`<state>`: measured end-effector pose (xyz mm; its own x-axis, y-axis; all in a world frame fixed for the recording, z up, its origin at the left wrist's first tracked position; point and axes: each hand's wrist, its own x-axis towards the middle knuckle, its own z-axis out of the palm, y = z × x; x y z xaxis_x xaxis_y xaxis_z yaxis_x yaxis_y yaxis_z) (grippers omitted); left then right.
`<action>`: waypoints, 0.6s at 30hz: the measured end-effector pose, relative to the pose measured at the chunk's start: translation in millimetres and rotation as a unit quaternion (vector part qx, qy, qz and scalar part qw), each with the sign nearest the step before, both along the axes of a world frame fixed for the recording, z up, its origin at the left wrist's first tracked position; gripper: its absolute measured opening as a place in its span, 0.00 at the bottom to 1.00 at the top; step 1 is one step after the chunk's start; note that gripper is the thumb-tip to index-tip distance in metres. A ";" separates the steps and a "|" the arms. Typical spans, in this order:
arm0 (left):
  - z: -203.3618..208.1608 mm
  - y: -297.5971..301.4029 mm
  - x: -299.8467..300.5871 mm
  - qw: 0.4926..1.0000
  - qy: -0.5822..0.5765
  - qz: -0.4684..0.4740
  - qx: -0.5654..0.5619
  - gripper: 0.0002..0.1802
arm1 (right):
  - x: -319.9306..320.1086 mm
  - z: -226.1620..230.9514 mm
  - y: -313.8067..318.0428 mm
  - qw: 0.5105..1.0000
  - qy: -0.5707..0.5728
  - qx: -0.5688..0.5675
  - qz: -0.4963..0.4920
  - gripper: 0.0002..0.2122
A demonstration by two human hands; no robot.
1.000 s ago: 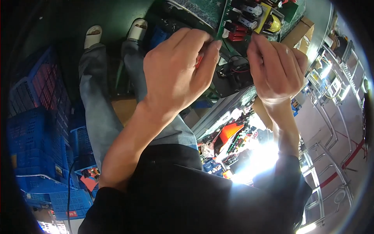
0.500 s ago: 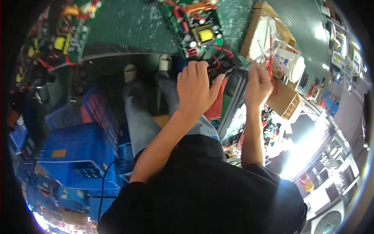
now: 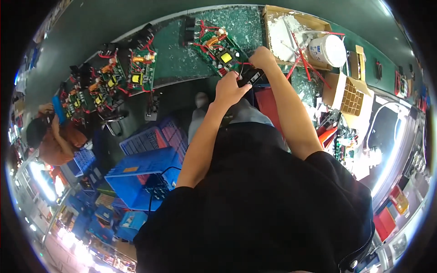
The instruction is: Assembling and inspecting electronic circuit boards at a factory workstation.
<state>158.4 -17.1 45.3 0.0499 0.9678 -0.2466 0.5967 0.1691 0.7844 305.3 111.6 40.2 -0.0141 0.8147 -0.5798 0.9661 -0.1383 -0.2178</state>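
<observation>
My left hand (image 3: 231, 89) is closed around the near end of a black panel (image 3: 250, 78) with a rectangular opening, thumb along its side. Red wires run from this panel to a green circuit board (image 3: 224, 55) with a yellow-wrapped transformer, lying at the bench edge. Just beyond the panel, my right hand (image 3: 264, 59) is curled with its fingers together beside the board's right corner. What it grips, if anything, is hidden behind the knuckles.
A cardboard tray (image 3: 278, 32) of white paste holds a white tub (image 3: 328, 50) and red sticks. Right of it stands a divided carton (image 3: 353, 98). More wired boards (image 3: 141, 68) line the bench leftward, where another person (image 3: 54, 141) sits. Blue crates (image 3: 141, 175) stand below.
My view has swung, showing more of the bench. My right hand has moved from right of the panel to its far side, near the board. The left hand stays on the panel.
</observation>
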 end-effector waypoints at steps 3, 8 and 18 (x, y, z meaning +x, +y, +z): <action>-1.0 0.9 -9.1 1.000 0.014 -0.021 0.019 0.25 | 8.2 4.9 -19.2 0.993 -0.030 0.115 0.020 0.16; -7.6 9.1 -19.8 1.000 -0.018 -0.017 0.002 0.24 | -4.4 26.0 -45.9 0.965 0.086 0.187 -0.161 0.17; -14.8 12.9 -35.7 0.997 -0.062 -0.049 -0.026 0.24 | 19.1 1.9 -57.2 0.920 0.312 0.110 -0.211 0.13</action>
